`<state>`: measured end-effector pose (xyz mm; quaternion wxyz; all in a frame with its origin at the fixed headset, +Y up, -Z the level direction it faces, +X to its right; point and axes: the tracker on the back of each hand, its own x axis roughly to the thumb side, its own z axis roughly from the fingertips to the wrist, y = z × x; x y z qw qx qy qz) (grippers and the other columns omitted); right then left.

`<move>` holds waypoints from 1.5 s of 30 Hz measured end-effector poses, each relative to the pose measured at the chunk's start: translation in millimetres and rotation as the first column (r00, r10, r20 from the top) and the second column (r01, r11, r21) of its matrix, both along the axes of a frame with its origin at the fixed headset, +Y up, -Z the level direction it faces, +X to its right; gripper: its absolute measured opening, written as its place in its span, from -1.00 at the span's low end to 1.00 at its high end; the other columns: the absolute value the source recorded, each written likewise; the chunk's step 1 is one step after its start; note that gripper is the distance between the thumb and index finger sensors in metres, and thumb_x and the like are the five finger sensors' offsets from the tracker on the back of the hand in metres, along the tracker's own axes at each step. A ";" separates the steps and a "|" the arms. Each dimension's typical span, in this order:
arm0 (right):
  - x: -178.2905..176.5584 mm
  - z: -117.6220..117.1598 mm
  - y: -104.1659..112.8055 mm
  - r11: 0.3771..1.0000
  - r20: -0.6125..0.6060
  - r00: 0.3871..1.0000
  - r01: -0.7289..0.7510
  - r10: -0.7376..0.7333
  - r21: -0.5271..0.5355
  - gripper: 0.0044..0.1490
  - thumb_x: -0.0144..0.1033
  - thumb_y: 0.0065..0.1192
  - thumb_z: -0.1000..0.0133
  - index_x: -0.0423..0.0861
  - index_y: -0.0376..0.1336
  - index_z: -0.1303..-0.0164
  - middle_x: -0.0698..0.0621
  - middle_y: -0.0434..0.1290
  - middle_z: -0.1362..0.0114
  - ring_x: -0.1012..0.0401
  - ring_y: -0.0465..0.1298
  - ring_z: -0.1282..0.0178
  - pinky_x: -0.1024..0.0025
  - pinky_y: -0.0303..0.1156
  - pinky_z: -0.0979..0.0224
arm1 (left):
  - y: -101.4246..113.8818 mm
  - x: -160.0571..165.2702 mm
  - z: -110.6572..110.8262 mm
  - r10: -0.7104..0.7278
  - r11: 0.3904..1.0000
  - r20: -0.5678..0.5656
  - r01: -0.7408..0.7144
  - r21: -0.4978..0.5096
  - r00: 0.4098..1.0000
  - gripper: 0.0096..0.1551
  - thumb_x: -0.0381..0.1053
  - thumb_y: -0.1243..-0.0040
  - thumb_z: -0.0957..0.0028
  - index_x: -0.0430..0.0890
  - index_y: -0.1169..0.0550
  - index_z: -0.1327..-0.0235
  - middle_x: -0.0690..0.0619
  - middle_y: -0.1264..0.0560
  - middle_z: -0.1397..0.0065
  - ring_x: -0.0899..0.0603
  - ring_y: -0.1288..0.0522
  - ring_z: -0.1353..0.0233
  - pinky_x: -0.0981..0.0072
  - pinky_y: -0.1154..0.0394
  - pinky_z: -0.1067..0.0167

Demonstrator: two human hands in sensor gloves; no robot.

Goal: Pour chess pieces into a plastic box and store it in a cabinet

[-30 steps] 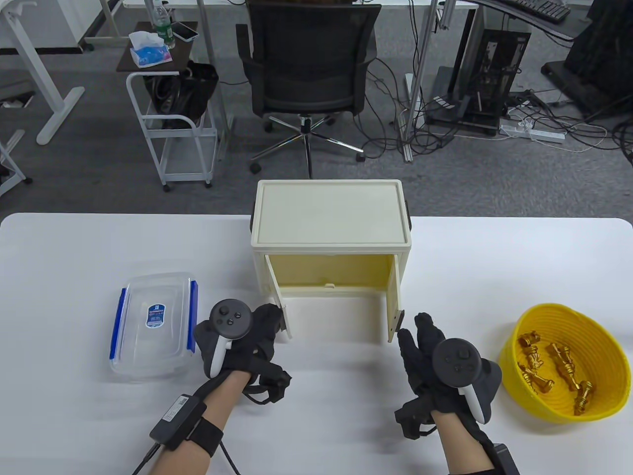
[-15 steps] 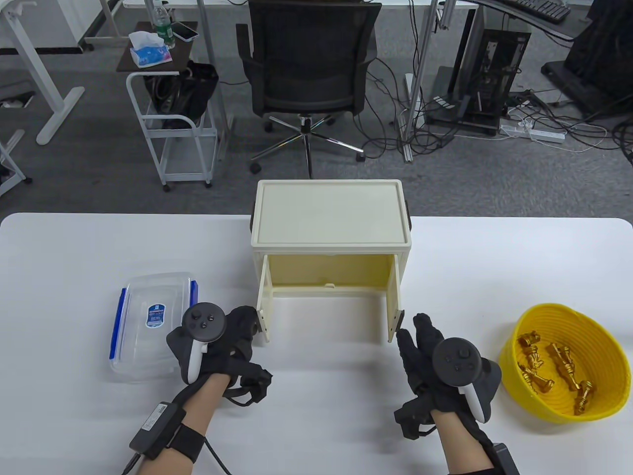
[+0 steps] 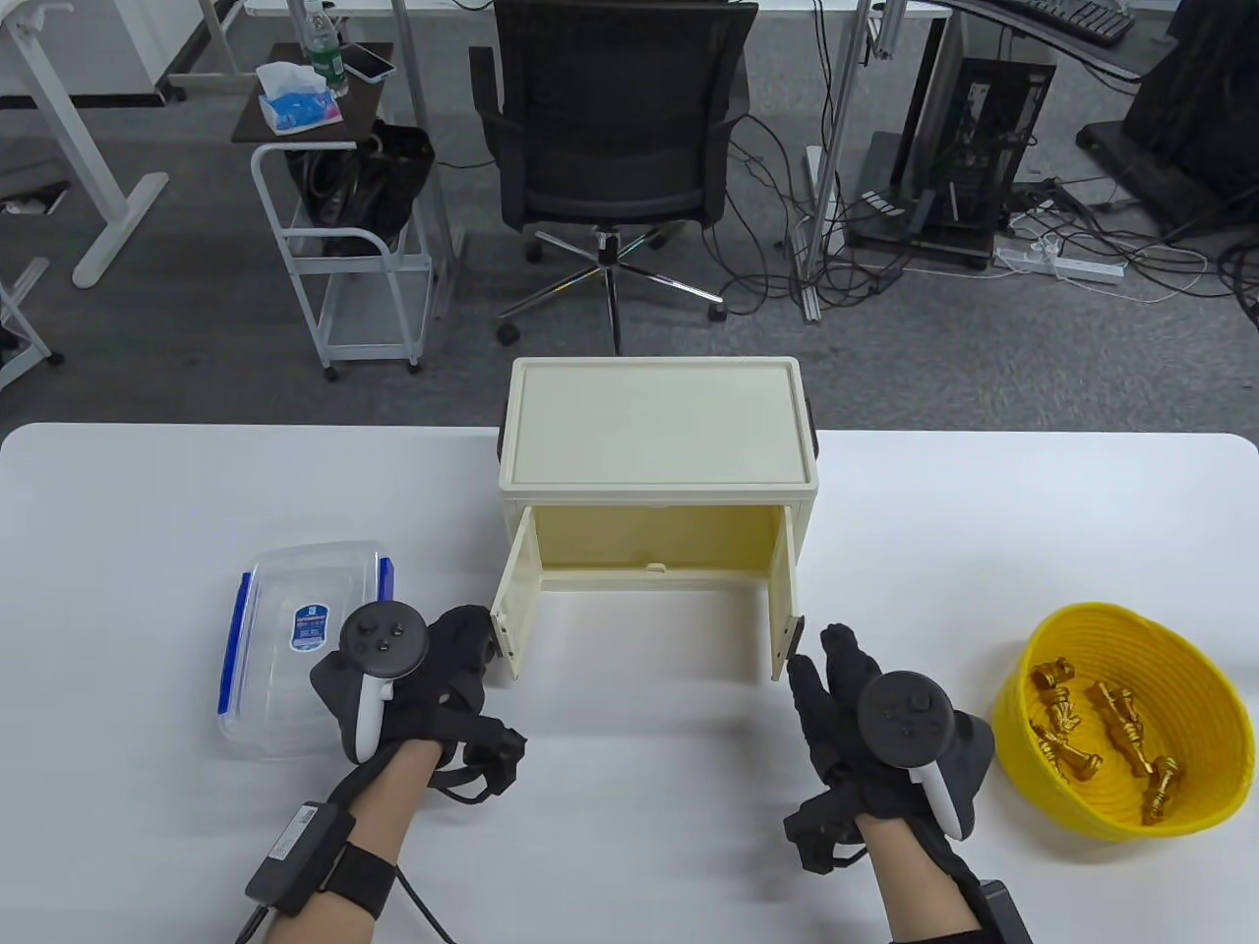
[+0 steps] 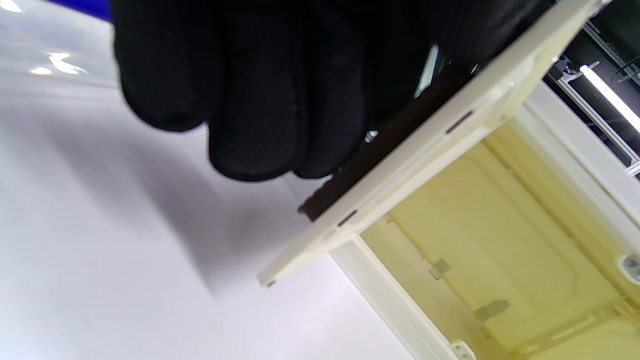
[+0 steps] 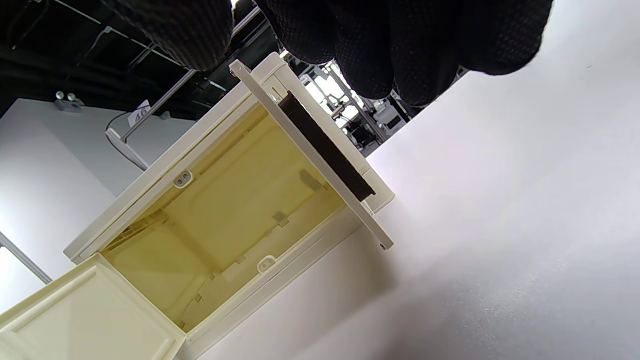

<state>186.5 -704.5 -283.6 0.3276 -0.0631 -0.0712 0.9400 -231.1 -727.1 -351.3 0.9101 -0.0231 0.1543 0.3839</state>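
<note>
The cream cabinet (image 3: 657, 423) stands mid-table with both doors open. My left hand (image 3: 480, 639) holds the outer edge of the left door (image 3: 516, 610); in the left wrist view its fingers (image 4: 260, 100) curl on the dark handle strip behind that door (image 4: 400, 170). My right hand (image 3: 821, 654) is open, with its fingers stretched out just beside the edge of the right door (image 3: 784, 615), whose edge (image 5: 320, 150) sits between thumb and fingers. The lidded clear plastic box (image 3: 300, 639) with blue clips lies to the left. Gold chess pieces (image 3: 1102, 728) lie in the yellow basket (image 3: 1023, 678).
The cabinet's inside (image 5: 225, 210) holds nothing. The basket sits near the table's right front edge. An office chair (image 3: 610, 147) and a small cart (image 3: 344, 246) stand on the floor beyond the table's far edge.
My left hand has moved left and swung the left door wider open, now past straight out. My right hand and the right door have not moved.
</note>
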 end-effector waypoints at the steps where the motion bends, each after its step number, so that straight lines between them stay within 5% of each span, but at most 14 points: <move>1: 0.0 0.0 -0.1 1.000 0.001 1.000 -0.002 0.002 -0.001 -0.14 0.01 0.02 -0.34 -0.38 0.07 -0.62 -0.44 0.33 -0.48 -0.34 0.41 -0.34 -0.19 0.43 -0.33 | 0.1 0.1 0.1 0.002 1.000 0.001 -0.002 0.000 1.000 -0.45 0.19 0.03 -0.23 -0.06 -0.55 -0.32 -0.15 -0.69 -0.21 -0.23 -0.68 -0.15 -0.06 -0.59 -0.13; 20: 1.4 -0.1 -0.4 0.999 0.011 0.999 -0.041 0.041 -0.009 -0.14 0.01 0.02 -0.34 -0.38 0.07 -0.62 -0.44 0.33 -0.48 -0.34 0.41 -0.34 -0.19 0.43 -0.33 | 10.6 -14.3 7.7 0.033 0.998 -0.008 -0.032 0.062 0.999 -0.33 0.23 0.04 -0.23 -0.12 -0.40 -0.48 -0.18 -0.63 -0.31 -0.27 -0.65 -0.19 -0.10 -0.56 -0.16; 24: 1.5 -0.1 -0.3 0.999 0.013 0.999 -0.038 0.038 -0.007 -0.14 0.01 0.02 -0.34 -0.38 0.07 -0.62 -0.45 0.33 -0.48 -0.34 0.41 -0.34 -0.19 0.43 -0.33 | 26.4 -41.3 11.0 -0.077 0.983 -0.106 0.093 0.161 0.991 -0.30 0.25 0.02 -0.23 -0.14 -0.39 -0.49 -0.20 -0.61 -0.34 -0.28 -0.64 -0.21 -0.10 -0.55 -0.17; 27: 1.1 -0.2 -0.3 0.999 0.011 0.999 -0.042 0.042 -0.005 -0.14 0.01 0.02 -0.34 -0.38 0.07 -0.62 -0.44 0.33 -0.48 -0.34 0.41 -0.34 -0.19 0.43 -0.33 | 36.2 -65.5 11.9 -0.284 0.921 -0.231 0.331 0.203 0.931 -0.27 0.28 0.02 -0.22 -0.12 -0.36 -0.52 -0.20 -0.55 -0.43 -0.31 -0.57 -0.33 -0.15 -0.51 -0.24; 33: 0.9 -0.1 0.2 0.997 0.011 0.997 -0.073 0.073 0.001 -0.14 0.01 0.02 -0.34 -0.37 0.07 -0.62 -0.44 0.33 -0.48 -0.34 0.41 -0.34 -0.19 0.43 -0.34 | 30.2 -108.0 6.2 -0.579 0.815 -0.249 0.553 -0.170 0.777 0.06 0.53 0.18 -0.17 -0.06 0.04 -0.73 -0.36 0.03 -0.80 -0.53 0.04 -0.70 -0.56 -0.08 -0.46; 40: -0.3 -0.1 -0.6 0.996 0.004 0.996 -0.084 0.084 -0.007 -0.14 0.01 0.02 -0.34 -0.38 0.07 -0.62 -0.45 0.33 -0.48 -0.34 0.40 -0.35 -0.20 0.43 -0.34 | 2.4 -149.0 3.4 -0.491 0.823 -0.246 0.353 -0.445 0.836 0.31 0.61 0.23 -0.13 -0.30 0.27 -0.65 -0.49 0.34 -0.73 -0.64 0.39 -0.60 -0.68 0.15 -0.42; 45: 0.7 0.4 -0.5 0.996 0.008 0.996 -0.087 0.087 -0.011 -0.14 0.01 0.02 -0.34 -0.37 0.07 -0.62 -0.45 0.33 -0.48 -0.35 0.40 -0.35 -0.20 0.43 -0.34 | -11.3 -153.9 1.1 -0.494 0.790 -0.226 0.324 -0.521 0.840 0.32 0.60 0.23 -0.13 -0.32 0.28 -0.63 -0.51 0.33 -0.73 -0.65 0.35 -0.61 -0.66 0.12 -0.43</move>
